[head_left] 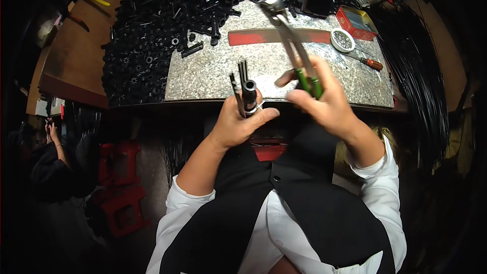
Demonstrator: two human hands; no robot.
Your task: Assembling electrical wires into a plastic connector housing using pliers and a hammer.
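Observation:
My left hand [236, 122], in front of the table's near edge, is closed round a black tubular part [249, 94] with thin black rods beside it. The tube stands roughly upright, its round open end on top. A short bright wire-like strand [261, 106] shows by my left thumb. To the right, my right hand [327, 104] grips pliers with green handles [316, 89]. Their metal jaws [274, 6] point up and away over the speckled tabletop [203, 76]. Motion blurs the pliers, so whether the jaws are apart is unclear. The pliers and the tubular part do not touch.
A heap of small black parts [147, 35] covers the table's far left. A red-and-grey bar [279, 36], white dish of small metal pieces [343, 40], red box [357, 24] and screwdriver [373, 64] lie beyond my hands. Long black rods [421, 91] hang at right. Another person [58, 152] is at left.

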